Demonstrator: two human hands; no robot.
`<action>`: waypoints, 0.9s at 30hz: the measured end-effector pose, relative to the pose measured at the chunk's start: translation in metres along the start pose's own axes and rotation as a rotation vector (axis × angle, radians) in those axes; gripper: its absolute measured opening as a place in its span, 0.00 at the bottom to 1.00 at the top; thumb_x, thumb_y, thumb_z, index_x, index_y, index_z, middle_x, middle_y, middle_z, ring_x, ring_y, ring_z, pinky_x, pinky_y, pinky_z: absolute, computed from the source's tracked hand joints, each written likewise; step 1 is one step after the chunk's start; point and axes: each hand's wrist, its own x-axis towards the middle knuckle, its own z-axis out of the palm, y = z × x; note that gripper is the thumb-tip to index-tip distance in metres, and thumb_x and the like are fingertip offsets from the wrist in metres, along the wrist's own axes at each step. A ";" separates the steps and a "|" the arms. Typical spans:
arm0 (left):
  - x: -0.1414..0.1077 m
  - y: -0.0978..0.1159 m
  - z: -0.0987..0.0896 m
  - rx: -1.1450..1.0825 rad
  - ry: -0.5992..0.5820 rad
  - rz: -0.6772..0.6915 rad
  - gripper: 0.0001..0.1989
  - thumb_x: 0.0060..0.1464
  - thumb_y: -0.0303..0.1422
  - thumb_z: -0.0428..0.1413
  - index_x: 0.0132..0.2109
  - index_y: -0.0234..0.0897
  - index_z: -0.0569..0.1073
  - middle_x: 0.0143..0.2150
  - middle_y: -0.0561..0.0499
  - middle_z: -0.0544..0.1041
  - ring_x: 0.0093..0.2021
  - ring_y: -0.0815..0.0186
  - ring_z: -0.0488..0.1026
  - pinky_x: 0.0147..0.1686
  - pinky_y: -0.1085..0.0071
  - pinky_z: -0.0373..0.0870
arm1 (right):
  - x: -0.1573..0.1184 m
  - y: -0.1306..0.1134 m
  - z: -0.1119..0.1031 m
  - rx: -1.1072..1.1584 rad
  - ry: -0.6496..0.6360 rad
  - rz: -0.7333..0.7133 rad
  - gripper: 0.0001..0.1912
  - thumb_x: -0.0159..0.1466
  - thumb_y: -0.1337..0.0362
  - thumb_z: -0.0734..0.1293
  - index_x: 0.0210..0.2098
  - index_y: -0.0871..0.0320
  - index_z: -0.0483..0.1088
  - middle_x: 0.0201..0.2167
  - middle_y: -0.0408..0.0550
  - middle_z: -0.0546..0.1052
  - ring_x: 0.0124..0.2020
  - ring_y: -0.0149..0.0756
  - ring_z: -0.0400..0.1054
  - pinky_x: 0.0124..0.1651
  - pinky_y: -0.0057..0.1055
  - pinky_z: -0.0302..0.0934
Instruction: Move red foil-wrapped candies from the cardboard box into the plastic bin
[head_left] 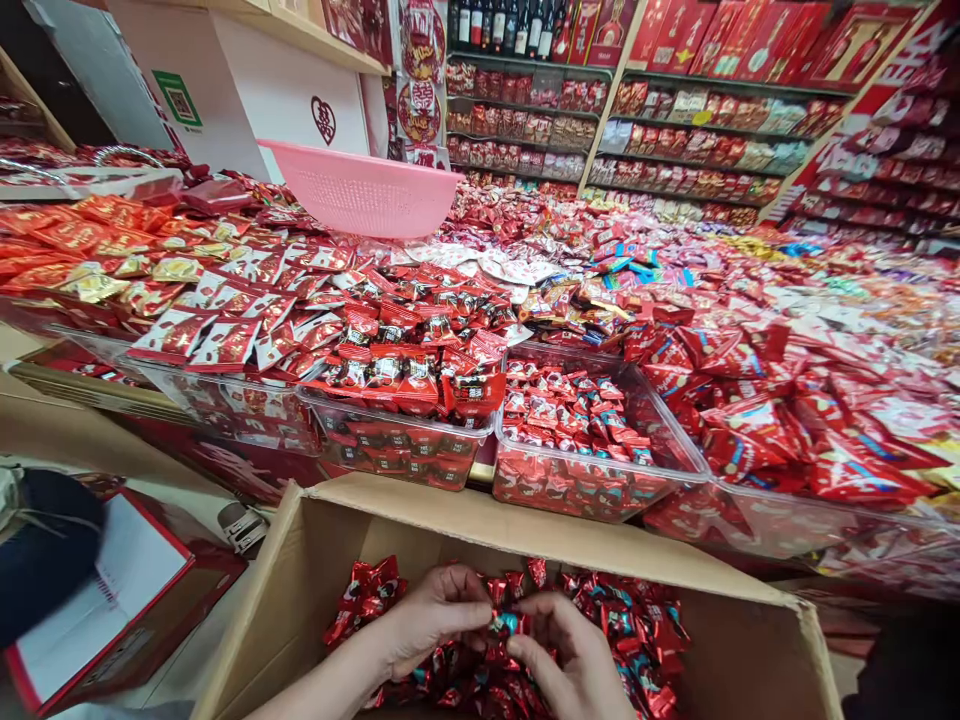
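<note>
Both my hands are inside an open cardboard box (450, 512), above a heap of red foil-wrapped candies (630, 630). Between them is one wrapped candy (508, 624), red with a teal patch. My left hand (442, 615) pinches its left side with thumb and fingers. On the right side, the thumb and fingers of my right hand (562, 645) close on the same candy. Loose candies lie below and around both hands, partly covered by them.
Behind the box stand clear plastic bins, one part-filled with small red candies (570, 410), others heaped higher. A pink basket (367, 190) rests on the candy display. Shelves of packets and bottles (502, 28) line the back. At left sits a red-edged carton (112, 600).
</note>
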 end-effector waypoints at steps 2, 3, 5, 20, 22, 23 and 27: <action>-0.001 0.000 -0.003 -0.062 -0.051 -0.029 0.09 0.43 0.36 0.55 0.29 0.33 0.65 0.26 0.52 0.71 0.26 0.70 0.69 0.28 0.72 0.61 | 0.000 -0.021 -0.018 -0.125 -0.013 -0.201 0.04 0.55 0.67 0.61 0.31 0.55 0.63 0.23 0.44 0.70 0.24 0.30 0.64 0.27 0.24 0.60; 0.000 -0.001 -0.005 -0.066 -0.047 -0.033 0.10 0.42 0.36 0.55 0.30 0.34 0.66 0.27 0.52 0.71 0.26 0.70 0.69 0.28 0.72 0.61 | 0.001 -0.035 -0.031 -0.172 -0.031 -0.302 0.07 0.55 0.69 0.60 0.33 0.54 0.63 0.24 0.44 0.70 0.25 0.30 0.65 0.28 0.24 0.61; 0.002 -0.006 -0.007 -0.013 -0.017 -0.039 0.12 0.40 0.36 0.57 0.32 0.34 0.66 0.28 0.52 0.71 0.27 0.70 0.68 0.28 0.73 0.61 | 0.008 -0.064 -0.064 -0.242 -0.046 -0.455 0.12 0.55 0.72 0.60 0.37 0.50 0.62 0.27 0.44 0.71 0.27 0.31 0.66 0.28 0.24 0.62; 0.010 -0.021 -0.022 0.143 -0.101 0.049 0.17 0.35 0.37 0.59 0.35 0.34 0.66 0.24 0.55 0.70 0.23 0.74 0.64 0.24 0.77 0.53 | 0.169 -0.098 -0.146 -0.953 -0.312 -0.109 0.12 0.51 0.72 0.57 0.27 0.56 0.70 0.24 0.44 0.74 0.26 0.32 0.65 0.29 0.26 0.56; 0.016 -0.029 -0.027 0.149 -0.108 0.072 0.18 0.33 0.37 0.60 0.33 0.34 0.67 0.23 0.56 0.69 0.23 0.75 0.63 0.26 0.77 0.53 | 0.169 -0.092 -0.145 -0.951 -0.348 -0.080 0.12 0.50 0.72 0.57 0.27 0.55 0.70 0.25 0.44 0.74 0.28 0.33 0.66 0.31 0.26 0.56; 0.020 -0.033 -0.029 0.155 -0.110 0.079 0.17 0.32 0.38 0.61 0.32 0.34 0.68 0.22 0.56 0.68 0.23 0.75 0.63 0.26 0.77 0.53 | 0.168 -0.090 -0.146 -0.959 -0.353 -0.079 0.12 0.50 0.72 0.57 0.27 0.55 0.70 0.26 0.45 0.74 0.29 0.33 0.66 0.32 0.27 0.56; 0.032 -0.049 -0.038 0.171 -0.130 0.072 0.19 0.29 0.43 0.61 0.31 0.36 0.70 0.22 0.56 0.68 0.25 0.73 0.65 0.31 0.74 0.57 | 0.167 -0.085 -0.148 -1.060 -0.311 -0.117 0.14 0.49 0.73 0.59 0.31 0.55 0.70 0.31 0.49 0.71 0.33 0.37 0.65 0.34 0.30 0.56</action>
